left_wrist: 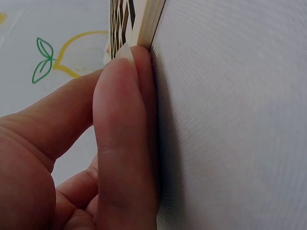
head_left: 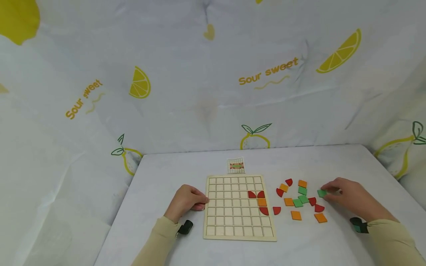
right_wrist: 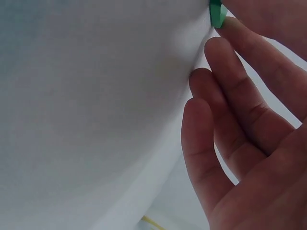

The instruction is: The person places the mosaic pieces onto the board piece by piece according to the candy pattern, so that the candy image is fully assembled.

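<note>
A pale wooden grid board lies flat on the table. My left hand is at its left edge, thumb and fingers pinching the rim; in the left wrist view the thumb sits against the board's side. To the right of the board, my right hand pinches a green square tile between thumb and fingers. That tile shows at the top of the right wrist view, close to the cloth. On the board sit red quarter-circle pieces and one orange square.
Several loose tiles lie between board and right hand: orange squares, green squares and red quarter-circles. A small pattern card lies behind the board. A white cloth with lemon prints hangs behind the table.
</note>
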### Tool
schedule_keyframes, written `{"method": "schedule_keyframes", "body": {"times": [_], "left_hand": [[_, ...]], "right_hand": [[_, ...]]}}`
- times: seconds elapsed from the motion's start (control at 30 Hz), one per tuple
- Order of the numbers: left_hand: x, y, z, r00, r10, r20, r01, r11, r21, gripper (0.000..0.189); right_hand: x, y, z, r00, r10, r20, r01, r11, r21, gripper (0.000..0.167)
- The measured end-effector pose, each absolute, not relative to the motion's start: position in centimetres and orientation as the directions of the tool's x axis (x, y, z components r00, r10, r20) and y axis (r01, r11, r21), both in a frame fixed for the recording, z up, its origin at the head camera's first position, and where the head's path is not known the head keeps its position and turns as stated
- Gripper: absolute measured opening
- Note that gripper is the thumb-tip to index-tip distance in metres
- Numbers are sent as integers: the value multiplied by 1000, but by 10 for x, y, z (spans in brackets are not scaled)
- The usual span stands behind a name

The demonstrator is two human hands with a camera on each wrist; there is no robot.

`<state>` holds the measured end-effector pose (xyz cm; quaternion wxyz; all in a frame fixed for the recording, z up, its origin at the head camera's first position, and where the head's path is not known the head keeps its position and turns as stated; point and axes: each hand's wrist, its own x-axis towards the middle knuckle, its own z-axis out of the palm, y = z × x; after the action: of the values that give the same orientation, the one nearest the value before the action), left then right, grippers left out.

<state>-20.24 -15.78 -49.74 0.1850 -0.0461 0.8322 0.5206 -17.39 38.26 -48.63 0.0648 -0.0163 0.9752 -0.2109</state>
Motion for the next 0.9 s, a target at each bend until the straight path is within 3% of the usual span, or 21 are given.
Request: {"method": "schedule_keyframes", "body": {"times": [0.4,0.9], "left_hand": [[-202,-158,-497,-930,126,-346,-258,447,857,15],[-202,-158,-496,-932,114,-343,-256,462,849,16]], "right_hand": [[-176,381,-488,-985,-57,-161,22,893,-450,37],[-185,308,-481,-984,-149,-93,-89,878,-471,31]]}}
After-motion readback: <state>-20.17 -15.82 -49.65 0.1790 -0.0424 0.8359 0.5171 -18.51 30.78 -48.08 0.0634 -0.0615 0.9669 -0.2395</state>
